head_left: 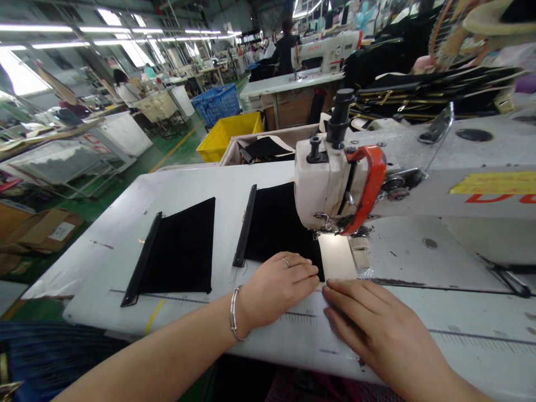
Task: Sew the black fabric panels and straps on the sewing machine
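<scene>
The left hand [280, 285] is laid flat, palm down, with the fingers held together and extended toward the right; a ring is worn on one finger and a bangle [234, 314] at the wrist. Nothing is pinched: the near edge of the black fabric panel [274, 223] is pressed to the table [125, 223] under the fingertips. The right hand [377, 326] is likewise laid flat, fingers together and pointing left, so that the tips of both hands almost meet just in front of the needle area. Whether a thin edge of the panel lies under the right fingers cannot be told. The panel is positioned just left of the sewing machine head [330, 190], with one corner beneath it; a stiff black strip [245, 226] is attached along its left side. The presser foot is largely hidden behind the orange guard [368, 184]. The step in hand is judged to be alignment of the panel's edge at the foot before stitching. For the next move, the edge would have to be kept square and flat by both hands, and the fingertips kept clear of the needle. A second black panel [178, 251], also fitted with a strip, lies well apart to the left. A yellow bin [228, 134] and a blue basket [218, 103] stand beyond the table.
</scene>
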The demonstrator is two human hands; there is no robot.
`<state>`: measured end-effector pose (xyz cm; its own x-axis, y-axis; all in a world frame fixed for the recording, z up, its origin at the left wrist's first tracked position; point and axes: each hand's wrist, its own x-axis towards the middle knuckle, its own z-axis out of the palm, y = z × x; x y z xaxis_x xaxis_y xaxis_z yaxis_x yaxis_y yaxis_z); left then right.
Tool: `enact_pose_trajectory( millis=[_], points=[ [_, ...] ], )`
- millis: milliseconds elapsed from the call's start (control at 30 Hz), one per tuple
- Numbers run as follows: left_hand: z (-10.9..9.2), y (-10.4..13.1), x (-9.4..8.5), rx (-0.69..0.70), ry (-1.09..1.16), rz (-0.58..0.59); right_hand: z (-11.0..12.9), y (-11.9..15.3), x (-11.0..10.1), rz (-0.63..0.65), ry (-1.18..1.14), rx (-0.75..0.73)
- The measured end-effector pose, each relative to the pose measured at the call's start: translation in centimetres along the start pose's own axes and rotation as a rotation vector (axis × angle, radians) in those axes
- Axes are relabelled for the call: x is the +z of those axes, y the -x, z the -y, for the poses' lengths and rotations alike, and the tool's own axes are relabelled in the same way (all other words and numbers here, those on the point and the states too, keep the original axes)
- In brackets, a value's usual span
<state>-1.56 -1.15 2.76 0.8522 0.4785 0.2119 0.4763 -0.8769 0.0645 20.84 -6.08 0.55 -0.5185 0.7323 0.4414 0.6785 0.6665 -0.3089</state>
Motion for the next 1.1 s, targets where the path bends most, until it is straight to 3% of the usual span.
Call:
enact_pose_trajectory(
  millis=[300, 933, 1100],
  points=[
    [1.2, -0.4, 0.2, 0.041, 0.064, 0.002, -0.5, 0.3, 0.2, 0.049, 0.023, 0.003],
    [5.1, -2.9, 0.9, -0.038, 0.039, 0.014, -3.7, -3.5, 0.7, 0.154, 0.145, 0.029],
    [6.0, -3.2, 1.5, -0.092, 0.015, -0.04, -4.0, -4.2, 0.9, 0.176, 0.187, 0.051]
  ],
)
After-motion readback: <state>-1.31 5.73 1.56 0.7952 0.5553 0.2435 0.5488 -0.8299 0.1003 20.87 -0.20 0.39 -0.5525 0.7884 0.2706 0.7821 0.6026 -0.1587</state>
